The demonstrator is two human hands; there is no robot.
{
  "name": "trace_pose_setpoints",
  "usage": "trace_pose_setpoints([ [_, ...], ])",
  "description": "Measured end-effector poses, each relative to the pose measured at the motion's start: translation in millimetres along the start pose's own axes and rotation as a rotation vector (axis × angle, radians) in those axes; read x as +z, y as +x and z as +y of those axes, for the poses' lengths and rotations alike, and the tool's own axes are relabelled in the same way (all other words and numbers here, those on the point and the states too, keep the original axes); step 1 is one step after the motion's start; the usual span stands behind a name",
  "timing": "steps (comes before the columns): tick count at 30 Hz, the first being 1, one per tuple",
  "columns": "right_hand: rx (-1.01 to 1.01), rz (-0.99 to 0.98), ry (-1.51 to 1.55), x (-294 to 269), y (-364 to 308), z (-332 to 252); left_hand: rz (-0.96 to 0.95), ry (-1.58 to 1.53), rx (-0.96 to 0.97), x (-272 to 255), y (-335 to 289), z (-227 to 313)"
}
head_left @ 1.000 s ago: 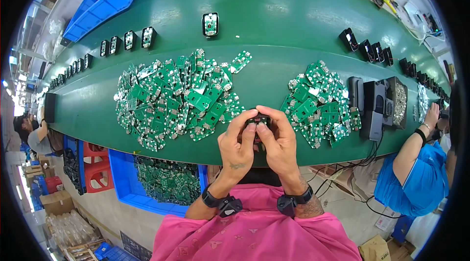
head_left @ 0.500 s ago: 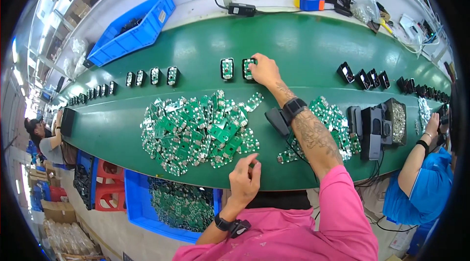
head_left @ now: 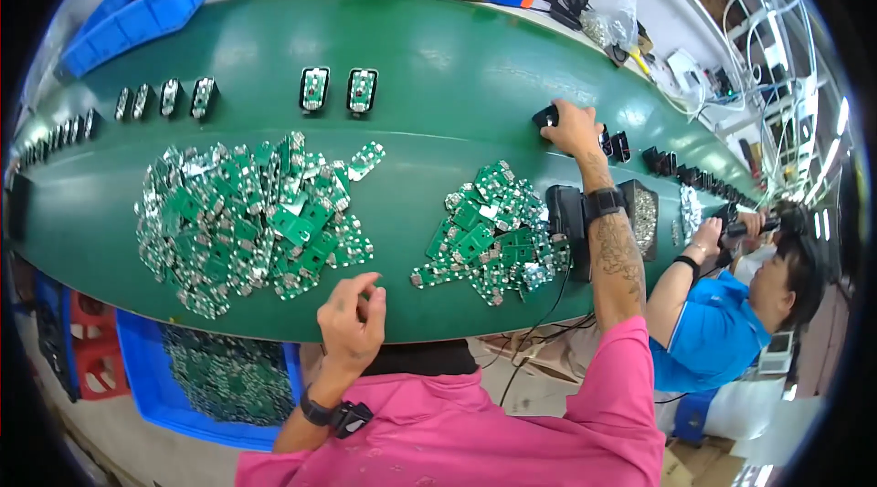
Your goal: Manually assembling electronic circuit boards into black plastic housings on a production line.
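Observation:
At the right of the bench, my right hand (head_left: 575, 129) has its fingers and thumb closed around a black housing (head_left: 545, 117). Close beside it stand more black housings (head_left: 621, 146), partly hidden by the hand. My left hand (head_left: 353, 318) hangs at the bench's front edge, its fingers loosely curled with nothing seen in them. Nearest to it is a large heap of green circuit boards (head_left: 247, 222). A smaller heap of boards (head_left: 498, 231) lies left of my right forearm. Two housings with boards inside, one left (head_left: 314, 89) and one right (head_left: 362, 91), stand upright behind the heaps.
More filled housings (head_left: 171, 98) line the left side. A black device (head_left: 568, 213) and a box of small metal parts (head_left: 644, 217) stand by my right forearm. Blue bins sit at back left (head_left: 151, 3) and below the bench (head_left: 151, 386). A co-worker in blue (head_left: 717, 332) is at right.
My right hand has left the filled housing at the middle and moved right to a black housing in the row there. The view has turned right; my left hand keeps its curled pose.

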State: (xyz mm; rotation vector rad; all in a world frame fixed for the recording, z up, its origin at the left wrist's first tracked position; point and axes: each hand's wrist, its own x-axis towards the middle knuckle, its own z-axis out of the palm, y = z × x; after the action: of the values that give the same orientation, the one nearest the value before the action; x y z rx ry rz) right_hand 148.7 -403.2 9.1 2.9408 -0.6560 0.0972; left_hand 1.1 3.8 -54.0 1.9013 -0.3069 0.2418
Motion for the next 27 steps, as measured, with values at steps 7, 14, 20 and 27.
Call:
trace_pose_setpoints([
  [7, -0.342, -0.239, 0.61, -63, -121, -86, -0.085, -0.1, -0.099, 2, -8, 37],
  [14, -0.568, -0.247, 0.838, -53, -197, -116, -0.341, -0.266, -0.17, 4, 8, 30],
  [20, -0.304, 0.103, 0.401, -12, -142, -71, -0.337, -0.651, -0.312, 0, 2, 19],
  [27, -0.217, 0.104, 0.644, -19, -154, -61, -0.467, -0.581, -0.309, -5, 7, 23],
])
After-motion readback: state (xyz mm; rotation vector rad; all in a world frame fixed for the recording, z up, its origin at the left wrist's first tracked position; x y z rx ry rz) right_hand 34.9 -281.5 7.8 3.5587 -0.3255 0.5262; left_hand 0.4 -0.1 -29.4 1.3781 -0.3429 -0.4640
